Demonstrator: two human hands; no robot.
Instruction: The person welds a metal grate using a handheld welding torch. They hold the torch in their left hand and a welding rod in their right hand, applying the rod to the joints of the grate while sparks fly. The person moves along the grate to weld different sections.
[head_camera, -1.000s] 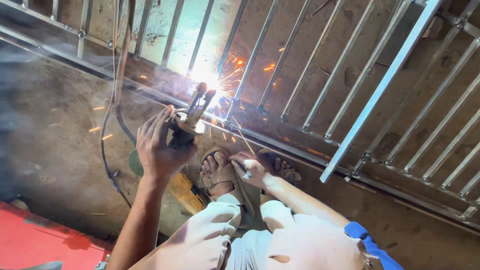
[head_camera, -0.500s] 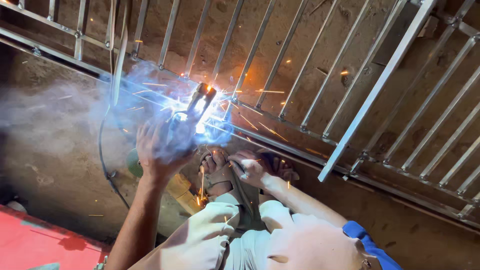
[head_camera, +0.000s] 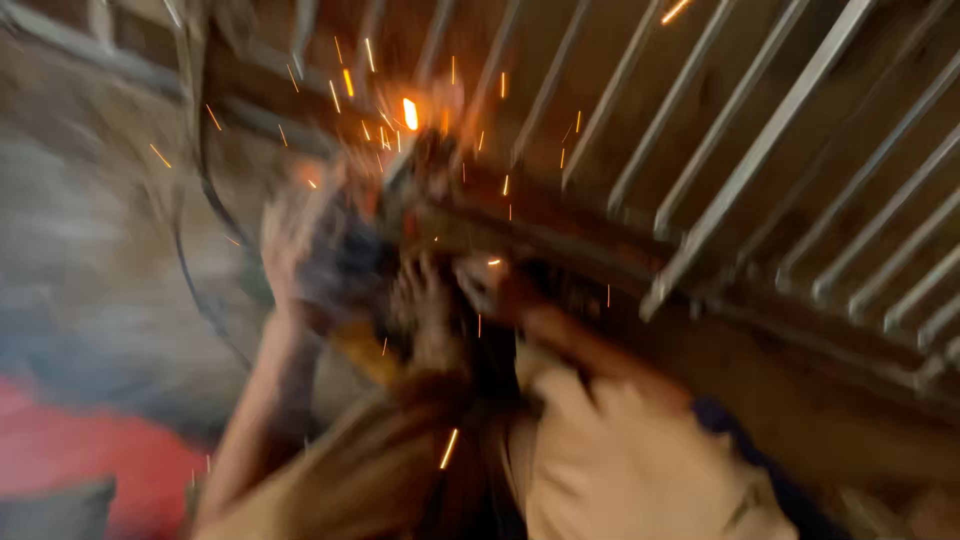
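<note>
The whole view is smeared by motion. My left hand (head_camera: 305, 250) is wrapped around a dark welding electrode holder (head_camera: 400, 195), whose tip points at the lower rail of a metal bar grille (head_camera: 700, 230) lying on the floor. Orange sparks (head_camera: 408, 112) fly up from that spot. Just right of the holder, my right hand (head_camera: 485, 285) sits low by the rail and next to my sandalled foot (head_camera: 425, 310). Blur hides its fingers and whatever they may hold. My bent knees (head_camera: 620, 450) fill the bottom of the view.
A dark cable (head_camera: 200, 290) hangs down from the holder along the left. A red surface (head_camera: 90, 450) lies at the bottom left. The grille's pale bars (head_camera: 860, 240) run diagonally across the upper right over a brown floor.
The bright white arc and blue smoke are gone and only orange sparks remain. The view has swung and blurred, with the hands and grille looming larger. My left hand still grips the holder.
</note>
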